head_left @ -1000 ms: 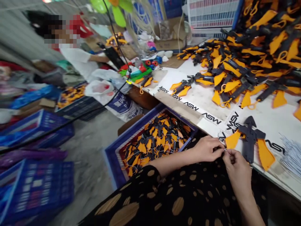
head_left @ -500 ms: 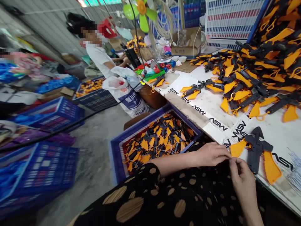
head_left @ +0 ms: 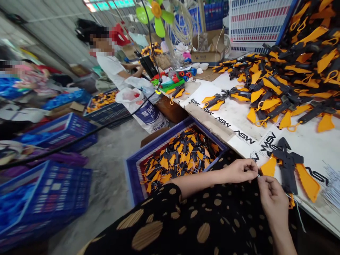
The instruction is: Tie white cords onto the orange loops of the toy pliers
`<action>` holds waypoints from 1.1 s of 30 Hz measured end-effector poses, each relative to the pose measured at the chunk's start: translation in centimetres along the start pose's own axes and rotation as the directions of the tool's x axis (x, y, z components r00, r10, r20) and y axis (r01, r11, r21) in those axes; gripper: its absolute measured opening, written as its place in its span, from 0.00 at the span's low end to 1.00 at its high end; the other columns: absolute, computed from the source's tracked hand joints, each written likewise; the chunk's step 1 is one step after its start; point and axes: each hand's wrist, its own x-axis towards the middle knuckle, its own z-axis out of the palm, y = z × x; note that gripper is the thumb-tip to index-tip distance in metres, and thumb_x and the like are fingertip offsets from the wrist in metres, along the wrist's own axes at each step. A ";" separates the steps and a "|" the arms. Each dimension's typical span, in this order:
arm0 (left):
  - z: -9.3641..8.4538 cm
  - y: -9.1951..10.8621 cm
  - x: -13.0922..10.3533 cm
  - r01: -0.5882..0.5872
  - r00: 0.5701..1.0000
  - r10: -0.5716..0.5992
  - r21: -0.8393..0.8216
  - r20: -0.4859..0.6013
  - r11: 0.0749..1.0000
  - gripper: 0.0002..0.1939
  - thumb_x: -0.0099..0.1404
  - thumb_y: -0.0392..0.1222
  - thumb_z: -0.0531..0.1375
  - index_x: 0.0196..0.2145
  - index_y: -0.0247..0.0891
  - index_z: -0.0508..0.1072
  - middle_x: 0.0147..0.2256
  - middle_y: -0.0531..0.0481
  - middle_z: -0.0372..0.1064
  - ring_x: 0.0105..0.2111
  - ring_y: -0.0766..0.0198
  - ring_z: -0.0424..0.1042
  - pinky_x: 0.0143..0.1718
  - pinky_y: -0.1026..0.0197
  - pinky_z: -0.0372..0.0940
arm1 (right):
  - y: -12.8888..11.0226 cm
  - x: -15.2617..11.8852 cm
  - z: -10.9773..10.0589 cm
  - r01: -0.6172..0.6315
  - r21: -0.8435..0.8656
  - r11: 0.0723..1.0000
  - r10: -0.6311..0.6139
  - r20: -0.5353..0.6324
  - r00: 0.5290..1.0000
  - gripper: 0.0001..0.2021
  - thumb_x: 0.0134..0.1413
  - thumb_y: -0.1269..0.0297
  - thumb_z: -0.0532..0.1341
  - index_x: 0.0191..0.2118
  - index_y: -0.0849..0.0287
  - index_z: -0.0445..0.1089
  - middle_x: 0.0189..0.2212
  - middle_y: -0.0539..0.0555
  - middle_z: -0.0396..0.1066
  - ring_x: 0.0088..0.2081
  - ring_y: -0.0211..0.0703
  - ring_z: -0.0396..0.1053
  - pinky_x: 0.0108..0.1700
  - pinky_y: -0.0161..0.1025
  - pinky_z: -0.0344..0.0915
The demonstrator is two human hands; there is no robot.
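My left hand (head_left: 240,171) and my right hand (head_left: 273,196) meet at the table's edge, fingertips pinched close together. A small bit of white string (head_left: 258,175) shows between them; most of it is hidden by the fingers. Just beyond lies a black toy with orange wings (head_left: 288,170), its pointed tip away from me. Below its near end, an orange loop (head_left: 291,202) sticks out over the edge, and a loose string end (head_left: 301,217) hangs down near my right wrist.
A big heap of similar toys (head_left: 281,88) covers the table's far right. White strings (head_left: 333,191) lie at the right edge. A blue crate (head_left: 131,177) of toys with strings stands below the table on the left. A co-worker (head_left: 111,67) sits beyond, near a green fan (head_left: 159,26).
My fingertips have shifted slightly, and the white bit of string now shows between them. The orange loop and a hanging string end have come into sight below the toy.
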 end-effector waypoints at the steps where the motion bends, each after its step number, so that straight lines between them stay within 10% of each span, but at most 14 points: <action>1: 0.0 0.0 0.1 0.041 0.999 -0.040 -0.078 0.010 0.996 0.10 0.63 0.45 0.61 0.34 0.37 0.66 0.27 0.54 0.65 0.24 0.70 0.68 0.29 0.66 0.62 | 0.0 0.1 0.1 0.010 -0.008 1.000 -0.011 -0.005 1.000 0.21 0.59 0.42 0.61 0.37 0.57 0.72 0.26 0.50 0.71 0.24 0.38 0.65 0.28 0.34 0.63; 8: -0.5 -0.3 -0.4 0.097 0.995 -0.095 -0.096 0.019 0.991 0.15 0.64 0.52 0.62 0.35 0.37 0.66 0.26 0.55 0.65 0.24 0.70 0.67 0.29 0.66 0.62 | -1.4 0.0 0.4 0.058 0.038 0.998 -0.058 -0.009 0.998 0.15 0.63 0.48 0.60 0.39 0.56 0.72 0.32 0.53 0.75 0.31 0.42 0.71 0.35 0.37 0.67; 12: -1.5 -1.1 -0.8 -0.111 0.994 0.112 0.192 0.005 0.975 0.12 0.71 0.48 0.57 0.47 0.38 0.68 0.41 0.46 0.73 0.31 0.67 0.73 0.37 0.60 0.68 | -2.0 -0.1 0.5 0.023 0.141 0.990 -0.028 0.027 0.999 0.13 0.65 0.52 0.57 0.37 0.56 0.69 0.27 0.50 0.72 0.28 0.40 0.68 0.33 0.36 0.64; 17: -2.9 -2.1 0.5 -0.536 0.812 0.536 0.659 0.230 0.529 0.11 0.69 0.40 0.62 0.49 0.43 0.71 0.47 0.45 0.76 0.46 0.59 0.75 0.46 0.55 0.68 | -2.1 0.1 0.7 -0.018 0.157 0.987 0.011 0.042 0.999 0.10 0.64 0.55 0.58 0.37 0.56 0.69 0.24 0.46 0.67 0.25 0.35 0.63 0.29 0.33 0.60; 23: -4.1 -0.6 1.0 -0.656 0.676 0.570 0.733 0.467 0.177 0.04 0.69 0.34 0.60 0.40 0.42 0.72 0.36 0.50 0.79 0.34 0.63 0.74 0.39 0.57 0.63 | -2.5 -0.2 0.4 0.027 0.074 0.997 -0.034 0.093 0.995 0.09 0.65 0.58 0.58 0.37 0.56 0.69 0.23 0.44 0.66 0.24 0.34 0.61 0.29 0.32 0.56; 28: -6.0 0.3 0.0 -0.657 0.698 0.550 0.716 0.460 0.236 0.05 0.67 0.32 0.61 0.37 0.41 0.71 0.33 0.51 0.78 0.31 0.63 0.74 0.41 0.55 0.63 | -2.3 -0.9 -0.1 0.055 -0.015 0.998 -0.053 0.108 0.993 0.06 0.65 0.62 0.58 0.37 0.56 0.69 0.23 0.44 0.67 0.23 0.33 0.60 0.31 0.32 0.55; 33: -4.9 -0.1 -0.1 -0.576 0.812 0.427 0.661 0.397 0.481 0.03 0.69 0.37 0.61 0.35 0.41 0.75 0.33 0.51 0.79 0.32 0.63 0.76 0.40 0.56 0.65 | -2.0 -1.3 0.4 0.053 0.032 0.998 -0.056 0.101 0.993 0.07 0.66 0.61 0.59 0.39 0.57 0.69 0.26 0.45 0.69 0.26 0.34 0.64 0.31 0.32 0.58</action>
